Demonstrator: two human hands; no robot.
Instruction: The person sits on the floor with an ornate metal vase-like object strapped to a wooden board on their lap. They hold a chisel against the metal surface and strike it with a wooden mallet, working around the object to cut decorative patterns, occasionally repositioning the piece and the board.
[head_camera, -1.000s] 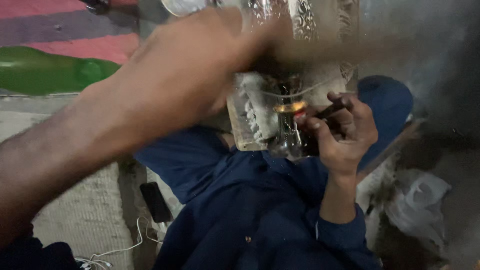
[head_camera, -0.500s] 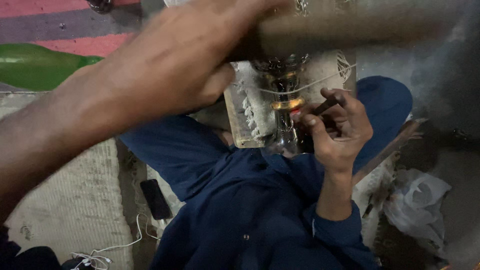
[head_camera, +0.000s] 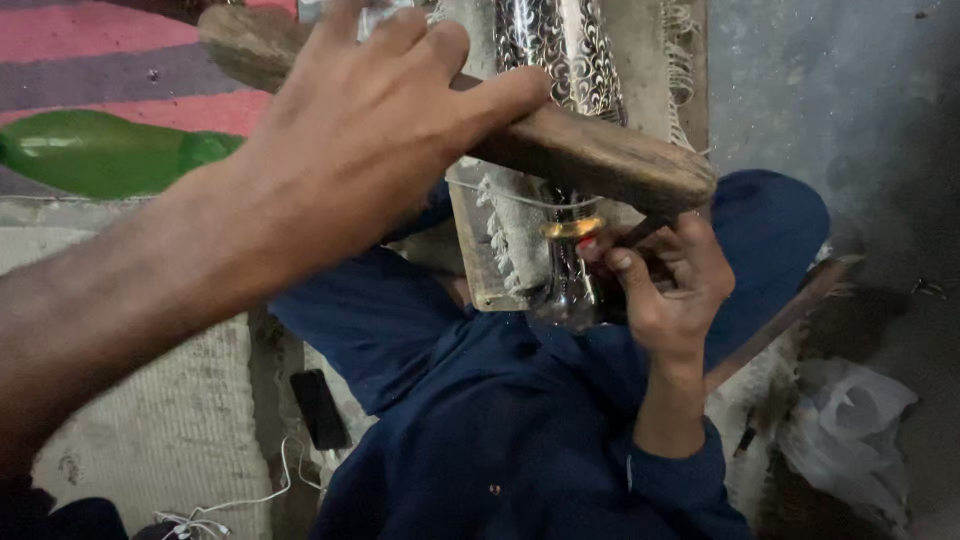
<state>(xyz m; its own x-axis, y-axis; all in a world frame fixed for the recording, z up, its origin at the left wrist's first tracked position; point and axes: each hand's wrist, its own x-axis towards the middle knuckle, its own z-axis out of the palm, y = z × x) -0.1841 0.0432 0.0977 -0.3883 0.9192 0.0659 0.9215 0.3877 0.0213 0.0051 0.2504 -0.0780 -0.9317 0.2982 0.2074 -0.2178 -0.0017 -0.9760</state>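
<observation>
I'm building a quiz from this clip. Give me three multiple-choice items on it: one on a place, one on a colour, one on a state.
1. Where does the green bottle lie?
A. upper left, on the striped mat
B. lower right
C. in the right hand

2. What colour is the band around the engraved metal piece?
A. blue
B. gold
C. white

3. How is the left hand?
A. open and empty
B. flat on the floor
C. closed on a wooden stick

Answers: 1 A, it lies beyond the left forearm. 2 B, it shines gold by the right hand. 3 C, fingers wrap the stick.
</observation>
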